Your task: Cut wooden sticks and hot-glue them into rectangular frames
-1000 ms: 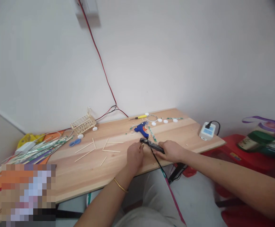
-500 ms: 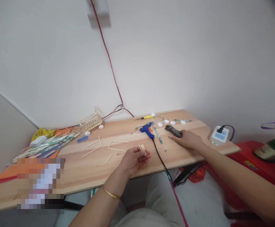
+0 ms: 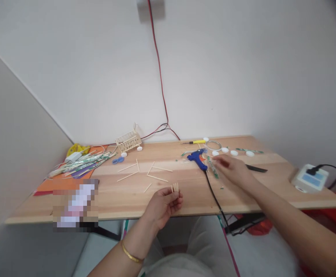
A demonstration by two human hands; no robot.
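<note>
My left hand (image 3: 162, 204) is at the near edge of the wooden table (image 3: 243, 192), palm up, pinching a small bundle of short wooden sticks (image 3: 175, 187) upright between its fingers. My right hand (image 3: 231, 169) hovers over the table with loose, blurred fingers and nothing in it, just right of the blue glue gun (image 3: 197, 157). The black cutter (image 3: 256, 168) lies flat on the table to the right of that hand.
Loose sticks (image 3: 156, 173) lie mid-table. A small stick-built cart (image 3: 128, 141), white caps (image 3: 233, 152), a wire ring (image 3: 213, 145) and a yellow screwdriver (image 3: 197, 142) sit near the wall. Papers and strips (image 3: 81, 163) pile at the left. A power box (image 3: 309, 179) sits at the right.
My right hand set the black cutter down on the table and drew back left toward the glue gun. My left hand turned palm up with the short sticks. The view swung left.
</note>
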